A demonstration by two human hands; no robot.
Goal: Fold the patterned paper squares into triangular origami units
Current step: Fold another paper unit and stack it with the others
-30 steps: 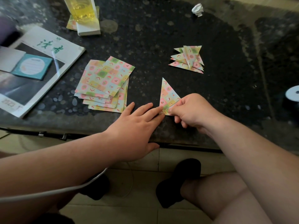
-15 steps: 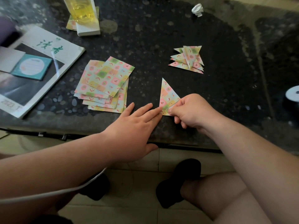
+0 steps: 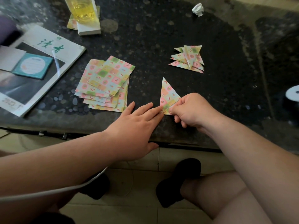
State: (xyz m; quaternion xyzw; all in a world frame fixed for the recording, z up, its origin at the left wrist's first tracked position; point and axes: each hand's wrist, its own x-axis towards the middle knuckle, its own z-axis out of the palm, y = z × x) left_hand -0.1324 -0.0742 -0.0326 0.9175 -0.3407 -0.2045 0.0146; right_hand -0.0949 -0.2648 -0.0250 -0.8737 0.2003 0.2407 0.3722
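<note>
hardly anything has moved over the last second: the folded triangle [image 3: 168, 94] sits as before just right of the stack of squares [image 3: 105, 84], left hand [image 3: 134, 126] laid flat with straight fingertips [image 3: 157, 110] pressing its near corner, right hand [image 3: 192, 110] pinching the other near corner between curled fingers [image 3: 175, 111]. if those flat fingertips slide on the smooth table [image 3: 145, 50], i'd expect the paper to swivel and the crease to land crooked.

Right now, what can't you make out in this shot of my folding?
Head view only.
Near corner of the folded triangle: hidden under the right hand.
Sheet count in the stack of squares: hidden by overlap.
Top of the glass: cut off by the upper edge.
The white round object: cut off by the right edge.
</note>
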